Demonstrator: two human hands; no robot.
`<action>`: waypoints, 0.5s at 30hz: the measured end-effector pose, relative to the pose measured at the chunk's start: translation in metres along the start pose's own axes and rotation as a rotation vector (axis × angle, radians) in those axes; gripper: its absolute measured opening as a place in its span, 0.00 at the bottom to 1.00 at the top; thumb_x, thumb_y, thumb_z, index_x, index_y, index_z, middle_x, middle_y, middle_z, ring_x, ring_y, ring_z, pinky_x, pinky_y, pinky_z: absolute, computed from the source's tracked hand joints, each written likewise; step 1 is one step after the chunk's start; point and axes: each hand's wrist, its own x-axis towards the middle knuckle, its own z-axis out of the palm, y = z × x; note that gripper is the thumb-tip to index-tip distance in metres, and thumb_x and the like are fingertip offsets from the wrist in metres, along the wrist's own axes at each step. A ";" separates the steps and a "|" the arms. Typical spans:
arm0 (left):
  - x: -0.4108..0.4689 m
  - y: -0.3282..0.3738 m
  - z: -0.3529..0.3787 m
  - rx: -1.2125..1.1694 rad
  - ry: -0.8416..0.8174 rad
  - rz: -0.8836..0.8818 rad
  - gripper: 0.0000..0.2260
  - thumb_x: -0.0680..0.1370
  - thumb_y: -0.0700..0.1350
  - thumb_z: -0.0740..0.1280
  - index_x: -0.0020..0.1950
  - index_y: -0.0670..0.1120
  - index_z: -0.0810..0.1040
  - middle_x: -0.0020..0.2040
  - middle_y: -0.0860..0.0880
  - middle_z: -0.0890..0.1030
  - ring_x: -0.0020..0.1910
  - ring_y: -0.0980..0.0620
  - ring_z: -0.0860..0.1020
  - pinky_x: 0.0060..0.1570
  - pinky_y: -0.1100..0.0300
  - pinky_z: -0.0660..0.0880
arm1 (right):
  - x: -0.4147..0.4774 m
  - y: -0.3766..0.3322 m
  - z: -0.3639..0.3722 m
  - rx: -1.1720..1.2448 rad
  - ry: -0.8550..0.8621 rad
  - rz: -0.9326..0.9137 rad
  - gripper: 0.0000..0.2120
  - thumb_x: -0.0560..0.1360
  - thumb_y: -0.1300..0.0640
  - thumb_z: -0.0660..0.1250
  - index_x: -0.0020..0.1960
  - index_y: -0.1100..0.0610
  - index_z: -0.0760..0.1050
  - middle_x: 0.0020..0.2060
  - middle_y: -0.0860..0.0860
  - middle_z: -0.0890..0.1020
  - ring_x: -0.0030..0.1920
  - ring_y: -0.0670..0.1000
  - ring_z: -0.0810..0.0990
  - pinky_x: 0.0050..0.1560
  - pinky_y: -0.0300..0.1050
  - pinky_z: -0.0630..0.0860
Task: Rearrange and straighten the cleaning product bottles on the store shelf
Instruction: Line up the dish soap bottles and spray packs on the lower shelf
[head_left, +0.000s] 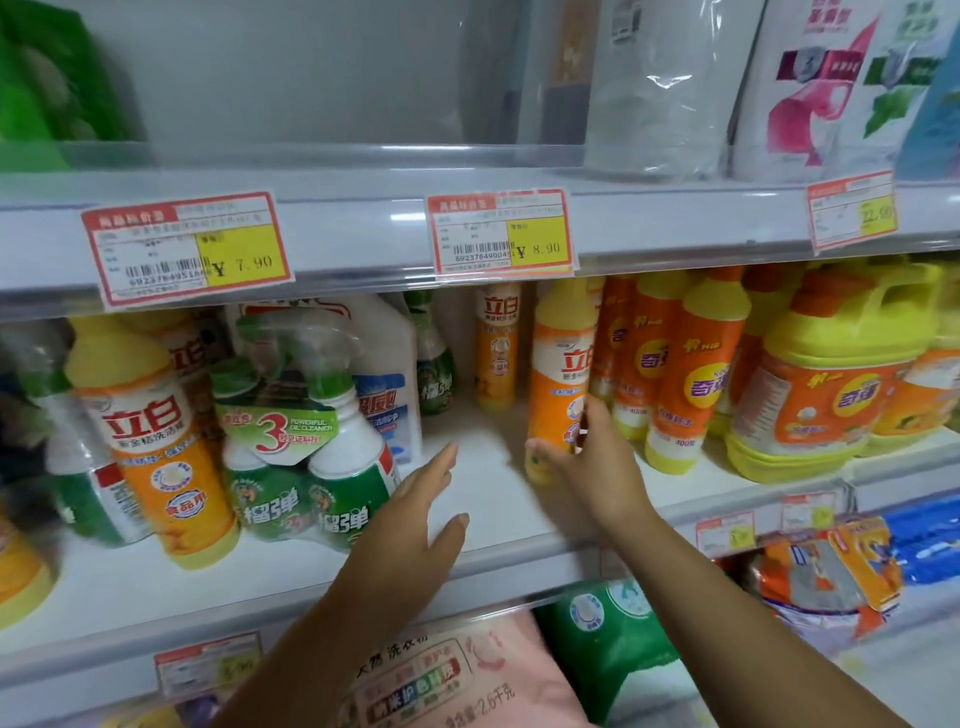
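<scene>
**Mid-shelf shuffle: one bottle in hand, plenty left to square up**

The right hand (597, 457) has its thumb and fingers wrapped round the lower part of an orange bottle (558, 364) with a yellow cap. The bottle is close to upright, its base down at the shelf (493, 499). I can't tell whether it is lifted clear.

The left hand (415, 509) is open, fingers straight and together. It holds nothing and reaches over the bare stretch of shelf between the two hands.

Beyond the fingertips of both hands, at the back of that gap, a slim orange bottle (497, 348) stands alone with a green bottle (434, 364) beside it.

To the right of the gripping hand, a row of orange bottles (691, 374) is packed tight and looks tidy, with a yellow jug (831, 379) further out.

To the left of the open hand it's messier. A wrapped twin pack of green spray bottles (311, 441) sits askew, and past it a big orange bottle (156, 441) leans.

I'd say the job is partway done: the right side looks sorted, while the gap and the left cluster need work. Every bottle here is capped and opaque, so their contents can't be seen.
</scene>
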 end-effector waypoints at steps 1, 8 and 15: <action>-0.001 0.000 0.000 0.032 0.002 0.005 0.29 0.78 0.46 0.64 0.74 0.63 0.56 0.73 0.61 0.65 0.69 0.68 0.63 0.71 0.59 0.62 | 0.007 0.006 -0.006 -0.003 0.038 0.012 0.30 0.67 0.51 0.76 0.65 0.53 0.68 0.58 0.51 0.80 0.56 0.53 0.79 0.56 0.50 0.75; -0.003 0.000 0.002 0.193 -0.015 0.037 0.27 0.75 0.55 0.66 0.72 0.64 0.61 0.68 0.66 0.65 0.66 0.67 0.64 0.66 0.66 0.61 | 0.033 0.023 -0.018 0.004 0.187 0.019 0.29 0.69 0.55 0.75 0.66 0.57 0.68 0.60 0.55 0.79 0.59 0.58 0.77 0.52 0.44 0.68; -0.002 -0.004 0.003 0.314 -0.098 0.082 0.24 0.73 0.59 0.68 0.68 0.63 0.68 0.63 0.72 0.63 0.63 0.71 0.62 0.60 0.75 0.56 | 0.044 0.029 -0.012 -0.021 0.235 0.006 0.28 0.69 0.54 0.75 0.64 0.58 0.68 0.60 0.57 0.78 0.59 0.60 0.76 0.54 0.47 0.69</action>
